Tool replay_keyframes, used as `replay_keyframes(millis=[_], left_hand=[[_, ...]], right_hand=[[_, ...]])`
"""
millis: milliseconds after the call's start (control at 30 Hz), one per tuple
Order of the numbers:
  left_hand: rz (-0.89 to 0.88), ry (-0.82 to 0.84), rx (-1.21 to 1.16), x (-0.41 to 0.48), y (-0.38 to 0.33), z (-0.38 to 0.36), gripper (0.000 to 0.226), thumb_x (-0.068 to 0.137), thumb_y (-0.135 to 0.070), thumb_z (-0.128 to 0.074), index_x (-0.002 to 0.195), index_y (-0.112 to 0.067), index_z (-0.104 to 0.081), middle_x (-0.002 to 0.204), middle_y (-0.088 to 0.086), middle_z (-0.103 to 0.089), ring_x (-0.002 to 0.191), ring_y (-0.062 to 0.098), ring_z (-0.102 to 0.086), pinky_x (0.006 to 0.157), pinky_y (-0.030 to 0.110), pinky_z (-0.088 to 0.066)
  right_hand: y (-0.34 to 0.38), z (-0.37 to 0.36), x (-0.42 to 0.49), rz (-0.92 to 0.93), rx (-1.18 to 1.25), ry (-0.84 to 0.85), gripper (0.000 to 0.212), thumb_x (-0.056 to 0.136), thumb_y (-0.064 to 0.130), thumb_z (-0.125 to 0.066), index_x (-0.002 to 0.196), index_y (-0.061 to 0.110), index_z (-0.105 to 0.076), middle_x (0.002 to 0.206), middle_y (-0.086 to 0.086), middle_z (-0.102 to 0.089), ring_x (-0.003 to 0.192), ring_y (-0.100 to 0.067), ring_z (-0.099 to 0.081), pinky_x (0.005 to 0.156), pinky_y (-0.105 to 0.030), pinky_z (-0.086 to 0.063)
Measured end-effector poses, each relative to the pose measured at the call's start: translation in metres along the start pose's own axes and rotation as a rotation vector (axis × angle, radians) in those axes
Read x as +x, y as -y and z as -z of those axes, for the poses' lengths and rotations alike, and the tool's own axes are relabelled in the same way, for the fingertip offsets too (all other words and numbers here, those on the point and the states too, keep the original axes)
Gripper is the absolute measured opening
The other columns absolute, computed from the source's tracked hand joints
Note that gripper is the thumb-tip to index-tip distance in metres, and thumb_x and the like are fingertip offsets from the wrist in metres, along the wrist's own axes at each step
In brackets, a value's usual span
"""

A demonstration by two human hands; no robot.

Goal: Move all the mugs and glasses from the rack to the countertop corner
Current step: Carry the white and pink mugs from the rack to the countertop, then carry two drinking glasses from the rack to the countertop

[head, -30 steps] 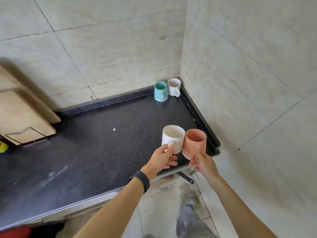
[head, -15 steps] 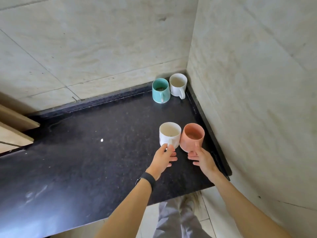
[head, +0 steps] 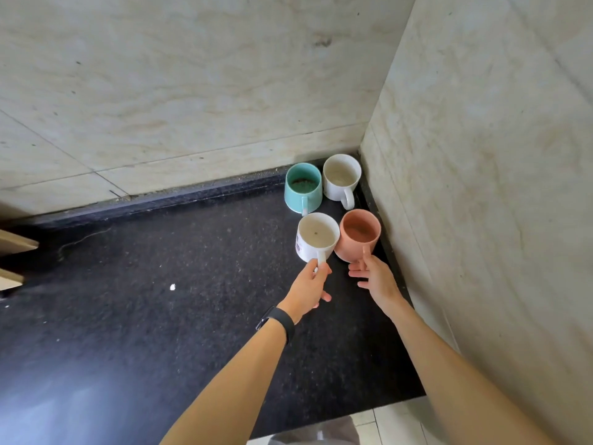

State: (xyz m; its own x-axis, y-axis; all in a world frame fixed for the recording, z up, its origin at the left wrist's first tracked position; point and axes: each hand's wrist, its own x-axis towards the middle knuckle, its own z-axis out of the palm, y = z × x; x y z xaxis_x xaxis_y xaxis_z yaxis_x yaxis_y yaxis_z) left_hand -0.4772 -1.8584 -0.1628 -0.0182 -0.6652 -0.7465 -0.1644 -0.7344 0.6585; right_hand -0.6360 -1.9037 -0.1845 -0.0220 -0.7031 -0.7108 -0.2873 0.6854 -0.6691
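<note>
My left hand [head: 309, 287] grips the handle of a white printed mug [head: 316, 237]. My right hand [head: 373, 277] pinches the handle of a salmon-pink mug [head: 359, 234] right beside it. Both mugs are upright, low over or on the black countertop [head: 160, 316], just in front of a teal mug [head: 303, 187] and a plain white mug [head: 340, 181] that stand in the corner against the tiled walls. I cannot tell whether the two held mugs touch the counter. The rack is out of view.
Tiled walls close the corner behind and on the right [head: 481, 187]. Wooden boards [head: 12, 252] jut in at the left edge. A white speck [head: 172, 286] lies on the counter. The counter's front edge and floor tiles [head: 385, 419] are at the bottom.
Both hands have carried the white and pink mugs forward toward the corner, now just short of the teal and white mugs. The view has closed in on the corner.
</note>
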Motion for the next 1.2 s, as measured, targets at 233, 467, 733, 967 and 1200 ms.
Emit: replay_keyframes(millis=[233,467,733,967,1200], left_hand=[[0.083,0.006,0.113,0.021,-0.001,0.014,0.029,0.106,-0.045,-0.033,0.117,-0.027,-0.053,0.127,0.001,-0.063,0.066,0.016,-0.058,0.052,0.021,-0.039],[0.023,0.032,0.145,0.031,-0.003,0.009,0.033,0.105,-0.043,-0.036,0.126,-0.027,-0.057,0.130,0.001,-0.060,0.104,0.021,-0.064,0.082,0.035,-0.058],[0.040,-0.009,0.129,0.026,-0.008,-0.006,0.025,0.108,-0.036,-0.028,0.115,-0.026,-0.049,0.121,0.000,-0.057,0.075,0.019,-0.062,0.053,0.022,-0.039],[0.043,0.022,0.190,0.020,-0.011,0.002,0.037,0.106,-0.038,-0.031,0.135,-0.023,-0.048,0.137,0.000,-0.054,0.089,0.023,-0.064,0.059,0.024,-0.042],[0.047,-0.028,0.344,-0.016,0.002,0.018,0.052,0.101,-0.039,-0.047,0.148,-0.025,-0.029,0.134,0.005,-0.058,0.096,0.022,-0.067,0.077,0.028,-0.056]], right_hand=[[0.011,-0.006,0.018,-0.005,-0.018,-0.016,0.051,0.105,0.050,-0.029,0.097,0.009,-0.059,0.114,-0.004,-0.067,0.089,-0.025,-0.071,0.087,-0.043,-0.050],[0.007,-0.005,0.018,-0.020,-0.074,-0.021,0.047,0.105,0.052,-0.026,0.111,0.018,-0.059,0.121,0.000,-0.063,0.090,-0.022,-0.071,0.088,-0.043,-0.051],[0.019,0.003,0.000,-0.023,-0.165,-0.099,0.056,0.100,0.060,-0.037,0.140,0.022,-0.044,0.134,0.003,-0.058,0.085,-0.015,-0.073,0.077,-0.034,-0.058],[0.015,0.022,-0.031,0.037,-0.285,-0.138,0.038,0.103,0.037,-0.047,0.140,0.026,-0.049,0.140,0.003,-0.058,0.108,-0.018,-0.067,0.100,-0.046,-0.053],[0.036,0.019,-0.082,0.220,-0.549,-0.176,0.035,0.103,0.029,-0.048,0.137,0.027,-0.054,0.141,0.005,-0.058,0.123,-0.018,-0.059,0.101,-0.036,-0.049]])
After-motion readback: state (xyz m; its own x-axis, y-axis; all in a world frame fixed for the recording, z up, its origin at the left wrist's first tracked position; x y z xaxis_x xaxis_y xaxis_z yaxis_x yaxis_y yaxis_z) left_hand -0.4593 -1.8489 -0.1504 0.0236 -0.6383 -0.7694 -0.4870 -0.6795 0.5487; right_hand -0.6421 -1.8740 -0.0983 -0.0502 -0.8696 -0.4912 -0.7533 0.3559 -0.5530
